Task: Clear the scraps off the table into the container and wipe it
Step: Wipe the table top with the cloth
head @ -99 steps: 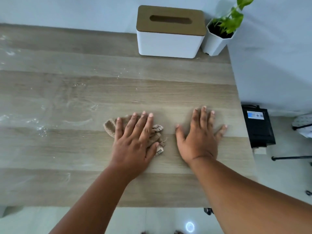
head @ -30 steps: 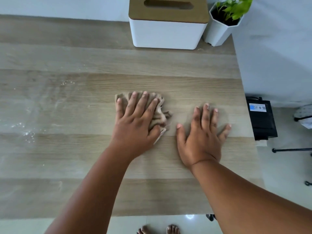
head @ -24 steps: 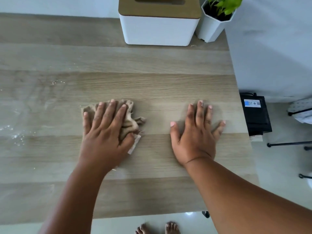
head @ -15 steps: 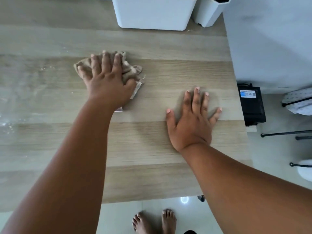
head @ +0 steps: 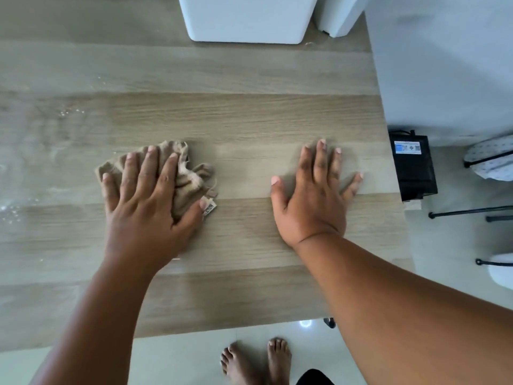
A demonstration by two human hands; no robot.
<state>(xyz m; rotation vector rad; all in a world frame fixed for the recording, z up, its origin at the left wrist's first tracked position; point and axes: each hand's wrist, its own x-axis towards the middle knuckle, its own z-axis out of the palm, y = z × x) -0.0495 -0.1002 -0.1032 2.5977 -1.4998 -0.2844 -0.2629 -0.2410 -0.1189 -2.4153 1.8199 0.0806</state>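
Note:
A crumpled beige cloth (head: 191,176) lies on the wooden table (head: 249,115), left of centre. My left hand (head: 150,204) presses flat on the cloth with straight, spread fingers and covers most of it. My right hand (head: 313,195) lies flat on the bare tabletop to the right, fingers spread, holding nothing. Faint white specks and wet smears (head: 66,112) show on the table's left side.
A white box (head: 247,20) stands at the table's far edge, with a white pot (head: 341,15) beside it. A black device (head: 413,168) sits on the floor past the table's right edge. My bare feet (head: 255,359) show below the near edge.
My left hand has slid the cloth back toward me from the far part of the table. My right hand has stayed flat in the same place.

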